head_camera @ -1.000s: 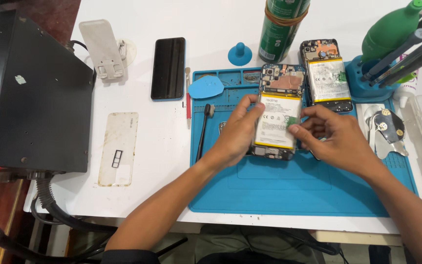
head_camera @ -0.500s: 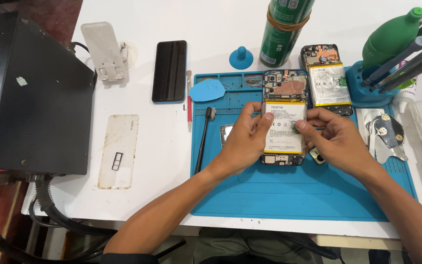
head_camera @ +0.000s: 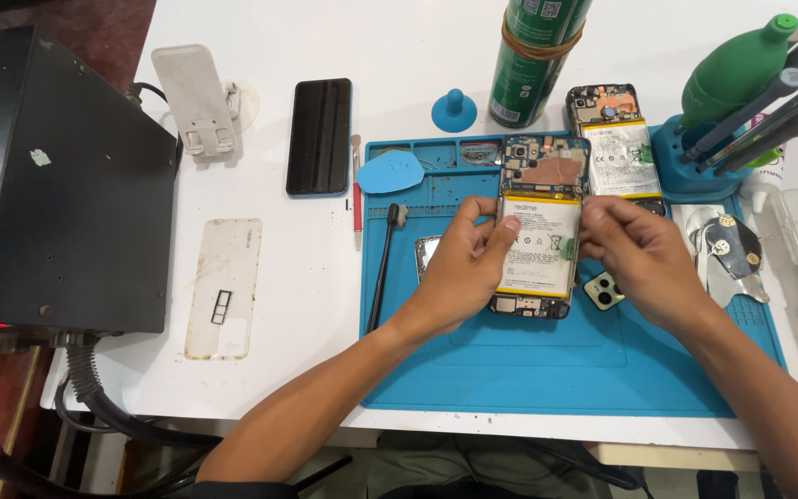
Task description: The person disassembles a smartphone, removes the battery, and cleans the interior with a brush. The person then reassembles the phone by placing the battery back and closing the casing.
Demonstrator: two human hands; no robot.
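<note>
Nearest the person, the blue work mat [head_camera: 528, 370] covers the white table [head_camera: 307, 296]. At its middle lies the opened phone [head_camera: 539, 231], back cover off, its white battery showing. The left hand [head_camera: 459, 268] grips the phone's left edge, fingers curled and clamped on it; the right hand [head_camera: 644, 259] pinches the right edge near the top, fingers closed on it. At four o'clock from the phone sits a small camera bezel [head_camera: 605, 290]. At nine o'clock lies a black brush [head_camera: 383, 268]. Farther off, at one o'clock, rests a second opened phone [head_camera: 613, 148]; at twelve o'clock stands a green spray can [head_camera: 533, 65].
</note>
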